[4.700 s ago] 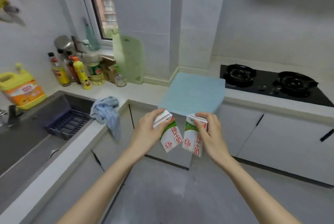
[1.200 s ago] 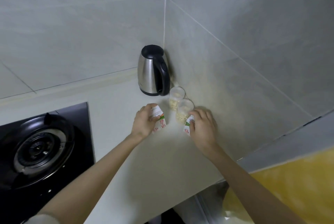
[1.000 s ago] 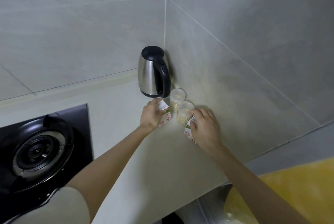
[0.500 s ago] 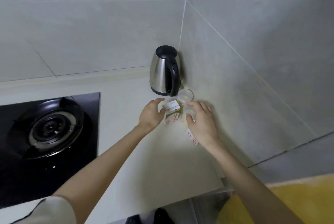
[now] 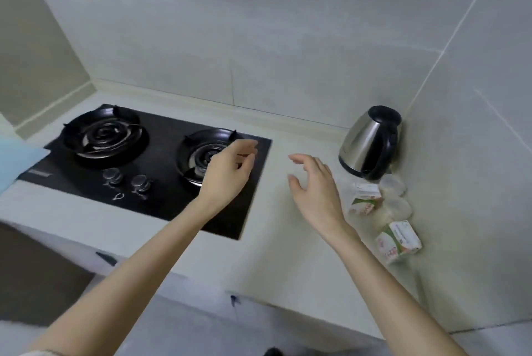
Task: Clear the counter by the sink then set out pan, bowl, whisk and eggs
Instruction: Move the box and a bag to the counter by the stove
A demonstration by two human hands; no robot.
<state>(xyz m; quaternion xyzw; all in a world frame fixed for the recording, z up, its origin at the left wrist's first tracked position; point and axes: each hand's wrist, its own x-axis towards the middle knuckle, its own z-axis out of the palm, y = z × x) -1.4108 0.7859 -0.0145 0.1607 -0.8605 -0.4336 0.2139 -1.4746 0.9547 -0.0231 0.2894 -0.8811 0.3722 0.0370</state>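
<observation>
Milk carton 1 is resting on the counter at the right of the frame, just below the kettle. Milk carton 2 is resting lower and further right, near the wall. Clear containers are standing between the two cartons and the wall; motion blur is preventing a reading of whether they are touching the cartons.

The left hand is hovering at frame centre, above the right burner of the black hob. Its fingers are lying loosely curved and apart from the thumb, and it is holding nothing. The right hand is hovering over bare counter between the hob and the kettle, well apart from both cartons. Its fingers are spreading wide and it is gripping nothing.

Two control knobs are showing at the hob's front edge. A pale blue sheet is entering at the left edge of the frame.
</observation>
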